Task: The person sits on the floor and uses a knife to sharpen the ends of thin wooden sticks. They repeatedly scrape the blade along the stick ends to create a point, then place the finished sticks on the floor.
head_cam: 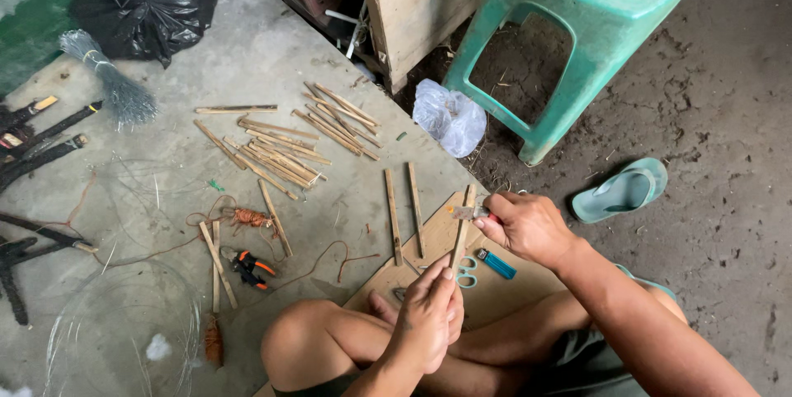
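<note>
Our left hand (429,319) pinches the low end of a thin bamboo stick (462,228), just above our knees. Our right hand (528,228) is closed on a small knife (470,213) pressed against the stick's top. The stick looks light, stiff and splintery, so we grip its ends. More bamboo sticks (289,145) lie farther away.

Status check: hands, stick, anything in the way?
Left hand pinches bamboo stick at its lower end. Right hand holds small blade against it. Scissors and blue lighter lie beneath.

Soft even daylight, sharp focus
</note>
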